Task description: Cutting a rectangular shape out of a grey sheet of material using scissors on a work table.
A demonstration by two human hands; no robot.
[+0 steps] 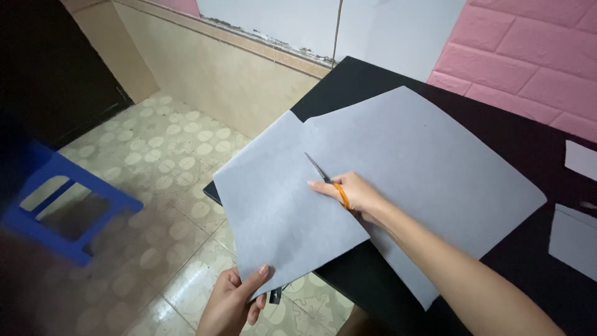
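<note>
A large sheet of pale grey paper (410, 155) lies over the corner of a black table (528, 143) and hangs past its edge. My right hand (351, 194) grips orange-handled scissors (326, 177), whose blades point up and left into a cut running through the sheet. My left hand (233, 302) pinches the bottom edge of the overhanging left part of the paper (280, 211), thumb on top, below the table edge.
Two smaller grey paper pieces (572, 239) lie on the table at the right edge. A pink brick-pattern wall (528, 50) rises behind the table. A blue plastic stool (62, 205) stands on the patterned tile floor (168, 155) at the left.
</note>
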